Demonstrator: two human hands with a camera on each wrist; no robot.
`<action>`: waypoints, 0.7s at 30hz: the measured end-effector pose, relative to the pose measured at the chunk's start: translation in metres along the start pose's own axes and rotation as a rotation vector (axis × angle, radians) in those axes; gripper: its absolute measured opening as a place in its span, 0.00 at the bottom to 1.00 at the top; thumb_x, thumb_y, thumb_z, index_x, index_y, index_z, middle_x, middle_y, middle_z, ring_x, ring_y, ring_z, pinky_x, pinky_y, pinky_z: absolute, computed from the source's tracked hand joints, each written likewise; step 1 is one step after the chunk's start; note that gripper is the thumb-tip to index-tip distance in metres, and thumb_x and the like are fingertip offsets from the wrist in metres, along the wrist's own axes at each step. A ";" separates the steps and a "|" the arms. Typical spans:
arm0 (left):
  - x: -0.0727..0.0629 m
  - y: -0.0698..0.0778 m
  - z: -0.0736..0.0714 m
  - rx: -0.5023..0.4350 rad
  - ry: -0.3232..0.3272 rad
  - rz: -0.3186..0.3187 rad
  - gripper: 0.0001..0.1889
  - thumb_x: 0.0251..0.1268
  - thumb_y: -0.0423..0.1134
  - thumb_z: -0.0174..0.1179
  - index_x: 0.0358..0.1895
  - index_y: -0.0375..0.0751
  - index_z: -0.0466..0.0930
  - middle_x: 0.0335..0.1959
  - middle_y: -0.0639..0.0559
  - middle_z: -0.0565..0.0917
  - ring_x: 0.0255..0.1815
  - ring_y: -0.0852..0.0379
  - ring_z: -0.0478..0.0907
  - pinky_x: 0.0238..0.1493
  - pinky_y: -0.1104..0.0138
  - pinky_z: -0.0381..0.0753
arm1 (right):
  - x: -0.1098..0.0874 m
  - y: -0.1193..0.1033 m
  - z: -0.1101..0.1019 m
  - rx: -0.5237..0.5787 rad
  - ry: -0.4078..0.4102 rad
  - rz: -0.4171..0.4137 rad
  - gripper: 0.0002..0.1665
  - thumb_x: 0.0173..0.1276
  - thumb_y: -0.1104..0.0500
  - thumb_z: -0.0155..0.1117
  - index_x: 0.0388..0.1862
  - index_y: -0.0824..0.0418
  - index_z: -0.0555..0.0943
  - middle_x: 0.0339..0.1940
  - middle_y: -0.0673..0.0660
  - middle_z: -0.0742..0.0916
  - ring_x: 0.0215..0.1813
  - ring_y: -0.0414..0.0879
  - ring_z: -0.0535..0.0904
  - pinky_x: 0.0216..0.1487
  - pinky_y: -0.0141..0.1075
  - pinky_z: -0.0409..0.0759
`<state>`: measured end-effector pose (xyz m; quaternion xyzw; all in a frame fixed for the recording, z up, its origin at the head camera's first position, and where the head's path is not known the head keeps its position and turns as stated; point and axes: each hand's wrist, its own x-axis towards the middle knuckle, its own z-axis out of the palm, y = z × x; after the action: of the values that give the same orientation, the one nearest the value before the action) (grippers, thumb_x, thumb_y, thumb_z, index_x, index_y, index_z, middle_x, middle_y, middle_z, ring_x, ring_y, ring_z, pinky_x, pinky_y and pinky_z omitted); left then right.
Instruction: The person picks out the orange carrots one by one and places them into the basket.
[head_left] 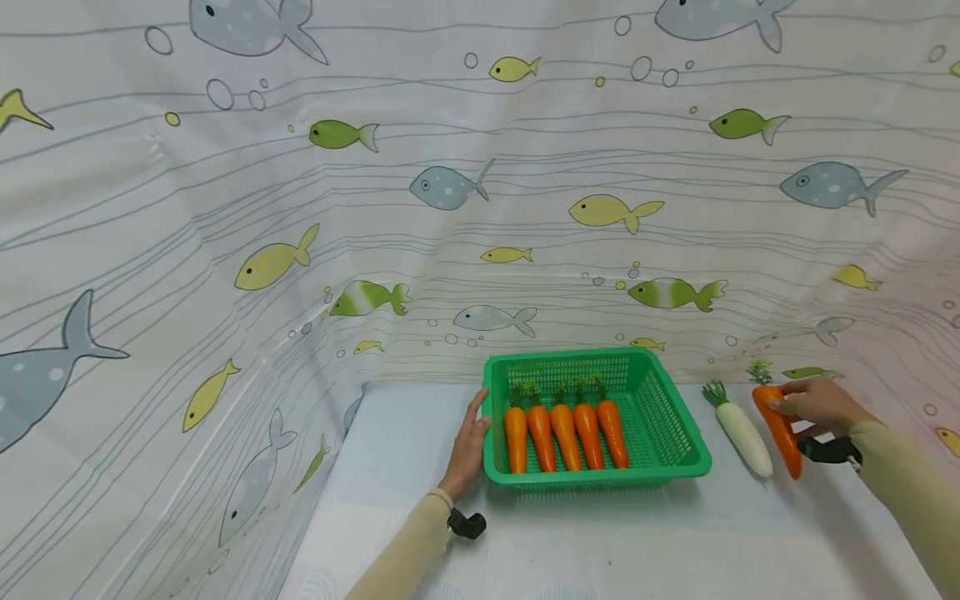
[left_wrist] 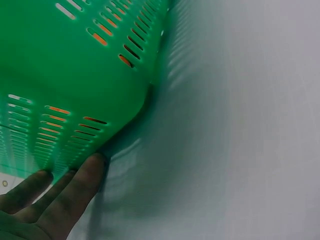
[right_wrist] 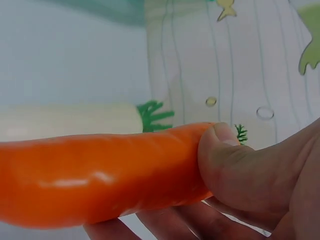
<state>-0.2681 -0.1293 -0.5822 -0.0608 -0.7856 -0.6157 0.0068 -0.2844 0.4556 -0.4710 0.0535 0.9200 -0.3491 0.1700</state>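
Observation:
My right hand (head_left: 821,406) grips an orange carrot (head_left: 780,429) near its leafy end, at the right of the table. In the right wrist view the thumb lies across the carrot (right_wrist: 105,175) and the fingers curl beneath it. Just left of it lies a white radish (head_left: 744,437) with green leaves. A green plastic basket (head_left: 678,417) stands mid-table, with several carrots (head_left: 564,435) side by side in its left part. My left hand (head_left: 468,446) touches the basket's left side; the left wrist view shows its fingers (left_wrist: 75,195) extended against the slotted wall.
A pale table (head_left: 600,550) carries everything. Behind it and at the left hangs a white curtain (head_left: 420,275) printed with fish and wavy lines. Black wrist cameras (head_left: 467,523) sit on both wrists.

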 end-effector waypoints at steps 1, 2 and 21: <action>0.000 0.000 0.000 0.000 0.001 -0.002 0.29 0.88 0.47 0.36 0.85 0.73 0.52 0.89 0.52 0.52 0.89 0.41 0.50 0.83 0.34 0.49 | 0.000 -0.003 0.001 0.010 -0.003 -0.014 0.44 0.80 0.56 0.59 0.71 0.94 0.56 0.55 0.86 0.80 0.49 0.66 0.86 0.45 0.53 0.91; 0.000 -0.001 0.001 0.000 0.002 -0.004 0.29 0.88 0.47 0.36 0.85 0.74 0.52 0.89 0.52 0.52 0.89 0.40 0.50 0.83 0.33 0.49 | 0.001 -0.007 0.002 0.019 -0.009 -0.026 0.44 0.81 0.55 0.59 0.71 0.93 0.55 0.56 0.86 0.79 0.49 0.64 0.86 0.45 0.53 0.91; 0.001 -0.002 0.001 0.023 0.005 -0.014 0.28 0.87 0.50 0.36 0.85 0.75 0.52 0.89 0.52 0.53 0.88 0.40 0.51 0.83 0.33 0.50 | 0.008 -0.065 0.027 0.155 -0.108 -0.113 0.44 0.85 0.53 0.55 0.78 0.87 0.54 0.63 0.83 0.79 0.50 0.52 0.87 0.51 0.53 0.91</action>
<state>-0.2694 -0.1284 -0.5842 -0.0537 -0.7929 -0.6069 0.0051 -0.2982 0.3887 -0.4518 -0.0046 0.8812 -0.4307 0.1948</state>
